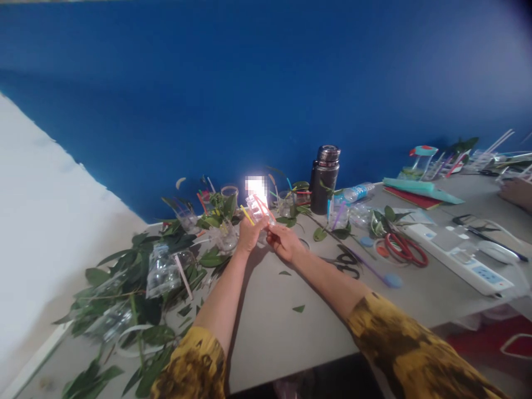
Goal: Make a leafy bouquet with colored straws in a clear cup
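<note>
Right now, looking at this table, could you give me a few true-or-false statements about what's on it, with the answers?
1. The left hand and right hand both hold a small clear plastic piece with coloured straws. True.
2. The dark flask lies on its side. False: it stands upright.
3. Red-handled scissors lie near a white power strip. True.
4. The person's sleeves are plain blue. False: they are yellow with dark patches.
5. Another person's hand shows at the far right of the table. True.
</note>
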`<state>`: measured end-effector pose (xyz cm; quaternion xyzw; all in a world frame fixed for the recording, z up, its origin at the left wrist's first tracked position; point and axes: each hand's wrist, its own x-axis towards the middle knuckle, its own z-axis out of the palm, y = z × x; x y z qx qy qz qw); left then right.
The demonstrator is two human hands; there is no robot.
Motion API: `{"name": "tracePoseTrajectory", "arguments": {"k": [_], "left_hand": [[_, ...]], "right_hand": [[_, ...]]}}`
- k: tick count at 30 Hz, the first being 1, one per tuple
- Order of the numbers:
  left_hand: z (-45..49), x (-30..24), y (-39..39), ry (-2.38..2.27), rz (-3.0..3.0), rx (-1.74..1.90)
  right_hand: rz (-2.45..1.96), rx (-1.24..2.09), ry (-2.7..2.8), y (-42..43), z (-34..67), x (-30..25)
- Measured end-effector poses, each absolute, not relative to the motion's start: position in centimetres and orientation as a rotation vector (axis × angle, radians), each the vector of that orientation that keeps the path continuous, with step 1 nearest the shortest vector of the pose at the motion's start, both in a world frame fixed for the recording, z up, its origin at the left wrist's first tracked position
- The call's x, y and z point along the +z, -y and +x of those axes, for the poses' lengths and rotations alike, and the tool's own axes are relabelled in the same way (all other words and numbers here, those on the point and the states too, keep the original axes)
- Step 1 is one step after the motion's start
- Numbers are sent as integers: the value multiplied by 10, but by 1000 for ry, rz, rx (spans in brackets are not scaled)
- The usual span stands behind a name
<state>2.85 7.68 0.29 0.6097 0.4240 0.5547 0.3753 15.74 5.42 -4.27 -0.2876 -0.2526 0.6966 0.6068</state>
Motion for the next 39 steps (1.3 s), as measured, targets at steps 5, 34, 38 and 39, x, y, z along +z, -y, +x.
{"name": "tracePoseTrajectory", "arguments": {"k": [5,34,38,39], "left_hand": [[32,7,-71,-1187,1622,1451],[49,-7,-71,-834,1465,1380],[50,-12,-73,-772,1442,1342],[50,-14,-73,-757,1441,1338]], "right_hand": [[-667,1593,579,-54,156,-44],[-554,1759,366,-47,165,-20],[-559,1773,388,-49,166,-20],[-561,1777,387,-49,166,-20]]}}
